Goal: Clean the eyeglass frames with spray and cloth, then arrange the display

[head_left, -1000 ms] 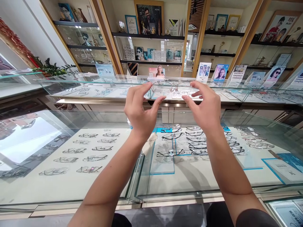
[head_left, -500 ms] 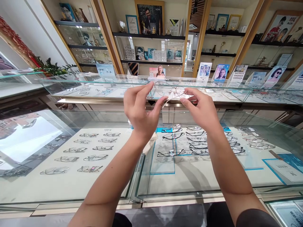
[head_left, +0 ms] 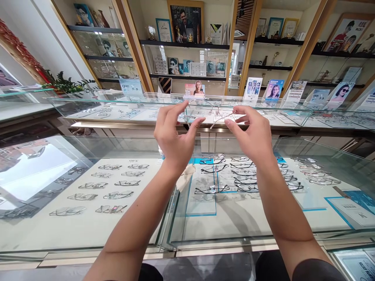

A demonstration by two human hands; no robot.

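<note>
Thin-rimmed eyeglasses are held up between my two hands, above the gap between the front and back glass cases. My left hand has its index fingertip at the left end of the frame, with the thumb apart below. A temple arm shows behind that thumb. At the other end, my right hand pinches the frame near its hinge between thumb and fingers. The right temple arm slants inward and down. The clear lenses blend into the display behind, and part of the left temple is hidden by my fingers.
Below my arms, glass display cases hold rows of eyeglass frames, such as a dark pair on the right and a pair on the left. A long glass counter with upright advert cards runs behind. Shelves line the wall.
My hands have moved slightly apart. The eyeglasses have turned and shifted a little, so both temple arms now show, the right one further right than before.
</note>
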